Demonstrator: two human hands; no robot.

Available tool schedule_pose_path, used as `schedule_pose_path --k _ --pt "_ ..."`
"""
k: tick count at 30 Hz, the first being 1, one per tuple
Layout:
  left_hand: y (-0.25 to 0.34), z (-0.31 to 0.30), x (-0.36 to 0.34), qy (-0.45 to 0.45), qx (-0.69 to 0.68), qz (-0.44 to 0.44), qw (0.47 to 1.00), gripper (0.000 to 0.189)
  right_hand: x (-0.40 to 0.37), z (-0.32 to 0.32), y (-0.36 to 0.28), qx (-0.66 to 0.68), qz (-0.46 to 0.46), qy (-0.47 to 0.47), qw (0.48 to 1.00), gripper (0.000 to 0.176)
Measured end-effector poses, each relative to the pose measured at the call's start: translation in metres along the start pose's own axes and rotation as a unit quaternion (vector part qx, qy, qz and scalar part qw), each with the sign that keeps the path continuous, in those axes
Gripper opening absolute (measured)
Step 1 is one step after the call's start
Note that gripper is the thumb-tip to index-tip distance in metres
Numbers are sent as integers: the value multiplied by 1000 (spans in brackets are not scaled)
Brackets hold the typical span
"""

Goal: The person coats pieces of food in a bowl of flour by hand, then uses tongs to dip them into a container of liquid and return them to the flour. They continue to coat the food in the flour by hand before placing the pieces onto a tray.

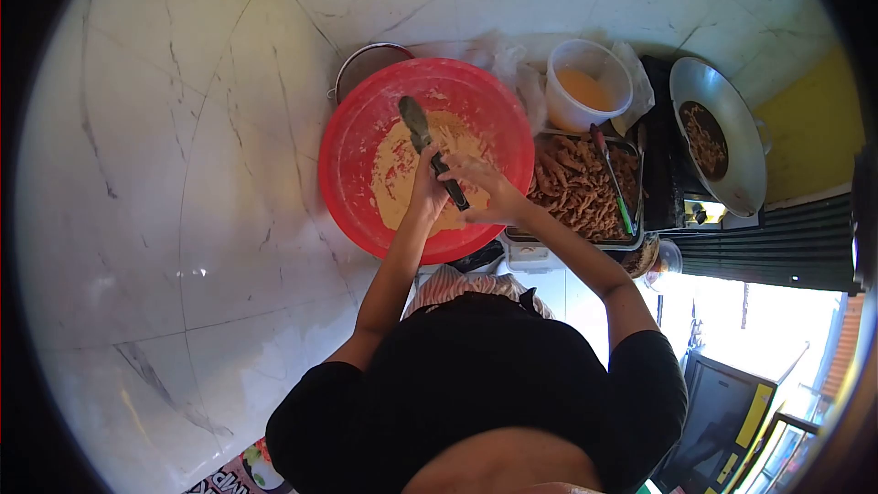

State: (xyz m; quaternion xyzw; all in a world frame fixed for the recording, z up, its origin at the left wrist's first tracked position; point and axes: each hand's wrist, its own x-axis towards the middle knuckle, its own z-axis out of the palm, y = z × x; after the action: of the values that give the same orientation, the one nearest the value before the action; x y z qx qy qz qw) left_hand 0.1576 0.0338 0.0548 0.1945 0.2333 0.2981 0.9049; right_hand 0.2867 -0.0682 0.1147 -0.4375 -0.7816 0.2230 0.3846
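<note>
A pair of tongs (416, 123) with a dark handle slants over the red basin (340, 165), its flat end pointing away from me. My left hand (428, 187) is closed around the middle of the tongs. From the other side my right hand (489, 190) reaches in with its fingers spread at the handle; the fingertips overlap it, and whether they press on it is hard to see. Below both hands, pale yellow flour (395, 174) coats the basin's bottom in loose clumps.
Right of the basin, a tray (637, 240) holds fried brown pieces (572, 178) and green-ended tongs (626, 216). Behind it stands a white tub (560, 114) of orange liquid. At far right a wok (732, 185) with dark oil sits on a stove. A metal-rimmed strainer (366, 57) is behind the basin.
</note>
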Motion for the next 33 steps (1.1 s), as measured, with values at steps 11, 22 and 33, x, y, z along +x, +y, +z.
schedule_pose_path --k 11,22,33 --pt "7 -33 -38 86 319 15 944 35 12 70 23 508 354 35 784 55" --pt "1 -66 -33 -2 291 157 944 39 23 64 42 401 418 6 815 58" --pt "66 -90 -90 147 609 272 731 30 31 32 89 -169 447 -40 878 62"
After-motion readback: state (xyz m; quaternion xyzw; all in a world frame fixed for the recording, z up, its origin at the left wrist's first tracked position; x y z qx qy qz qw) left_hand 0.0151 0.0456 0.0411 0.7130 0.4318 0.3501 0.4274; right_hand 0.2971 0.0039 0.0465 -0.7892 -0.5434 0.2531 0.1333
